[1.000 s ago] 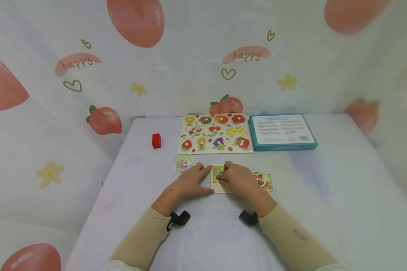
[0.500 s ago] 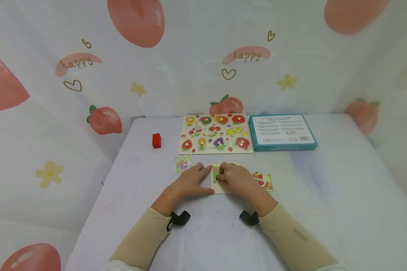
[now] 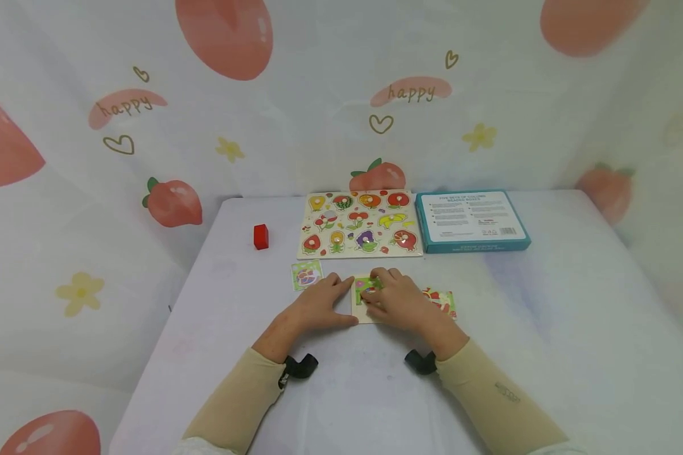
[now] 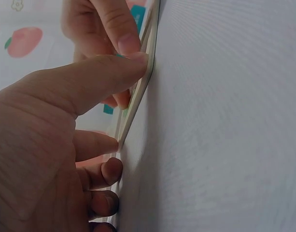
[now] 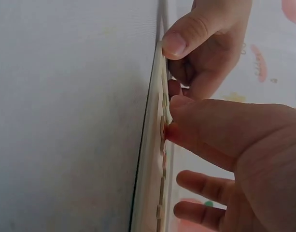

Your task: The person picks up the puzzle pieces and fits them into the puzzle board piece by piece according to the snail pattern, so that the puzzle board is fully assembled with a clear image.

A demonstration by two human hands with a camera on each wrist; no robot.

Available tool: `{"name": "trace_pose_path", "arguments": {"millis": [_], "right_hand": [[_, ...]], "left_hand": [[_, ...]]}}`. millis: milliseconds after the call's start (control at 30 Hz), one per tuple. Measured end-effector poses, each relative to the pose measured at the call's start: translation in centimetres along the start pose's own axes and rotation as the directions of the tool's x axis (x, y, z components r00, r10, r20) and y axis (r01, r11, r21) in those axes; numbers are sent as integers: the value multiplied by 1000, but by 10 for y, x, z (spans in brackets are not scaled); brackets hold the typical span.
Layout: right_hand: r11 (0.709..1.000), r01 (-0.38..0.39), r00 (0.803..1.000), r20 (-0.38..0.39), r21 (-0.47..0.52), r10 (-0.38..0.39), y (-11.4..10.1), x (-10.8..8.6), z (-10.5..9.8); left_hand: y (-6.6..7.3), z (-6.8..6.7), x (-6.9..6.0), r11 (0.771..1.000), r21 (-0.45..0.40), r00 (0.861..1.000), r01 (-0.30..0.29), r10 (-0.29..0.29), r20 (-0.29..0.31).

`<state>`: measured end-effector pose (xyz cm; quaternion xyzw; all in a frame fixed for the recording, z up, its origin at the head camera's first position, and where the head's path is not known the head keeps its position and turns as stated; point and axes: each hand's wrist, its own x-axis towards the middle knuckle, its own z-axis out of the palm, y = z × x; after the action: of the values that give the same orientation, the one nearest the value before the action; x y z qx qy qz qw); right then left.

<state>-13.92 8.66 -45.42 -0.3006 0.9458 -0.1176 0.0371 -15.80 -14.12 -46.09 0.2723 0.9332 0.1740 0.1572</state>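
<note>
Puzzle board (image 3: 361, 315), edge running forward against spread left hand (image 3: 317, 305), long axis obscured, right hand (image 3: 401, 302) touching, grip unclear, tabletop (image 3: 353, 392) room nearside.

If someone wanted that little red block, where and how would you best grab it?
Probably pinch the red block across its left and right faces, coming from above with the nearer left hand: it is narrow, flat-sided and apart from the fruit board, leaving finger room.

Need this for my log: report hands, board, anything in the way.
Left hand touching board, left side. Right hand at green picture piece, grip unclear. Board partly bare. Head view: right hand hides much of board.
</note>
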Motion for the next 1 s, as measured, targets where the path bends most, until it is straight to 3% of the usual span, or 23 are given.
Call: {"name": "trace_pose_path", "arguments": {"millis": [133,333,600,800,1000], "right_hand": [[996,-53,998,49,76,49,3,-1,-4],[966,-137,990,66,220,125,9,-9,-27],[938,-207,978,68,277,196,23,-26,-54],[902,-262,965,67,343,255,41,-36,-63],[862,-322,946,116,391,301,61,-41,-66]], "left_hand": [[0,-1,0,1000,-5,1000,-2,2,3],[1,-2,0,1000,4,1000,-15,15,7],[1,0,-2,1000,11,1000,8,-9,18],[0,1,-2,1000,0,1000,6,-6,9],[-2,0,-2,1000,-8,1000,1,-1,11]]}}
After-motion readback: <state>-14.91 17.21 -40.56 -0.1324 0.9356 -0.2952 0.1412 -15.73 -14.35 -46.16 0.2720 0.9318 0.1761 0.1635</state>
